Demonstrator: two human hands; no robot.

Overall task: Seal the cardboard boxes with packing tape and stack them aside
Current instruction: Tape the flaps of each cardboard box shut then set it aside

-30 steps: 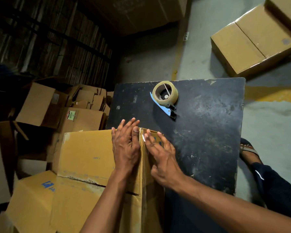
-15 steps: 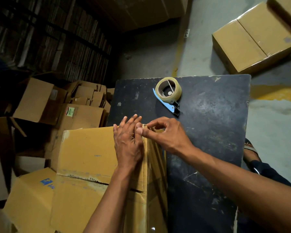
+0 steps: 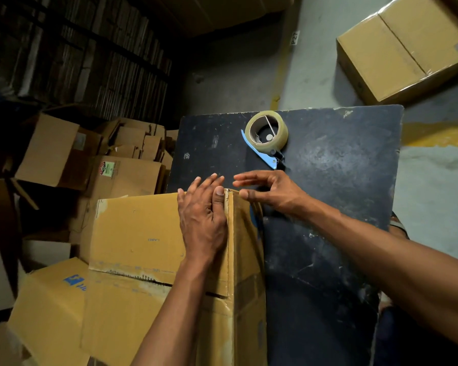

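Cardboard box (image 3: 154, 233) is held flat at the near left of the dark worktop (image 3: 341, 180), overhanging its left edge. Its top corner, pinched half a second ago by the right hand (image 3: 273, 192), has been released; that hand's grip is now spread open, empty, and lifted toward the tape dispenser (image 3: 266, 137) lying just beyond it. The left hand (image 3: 202, 220) stays pressed flat against the folded edge, fingers straight. Taping is judged to come next.
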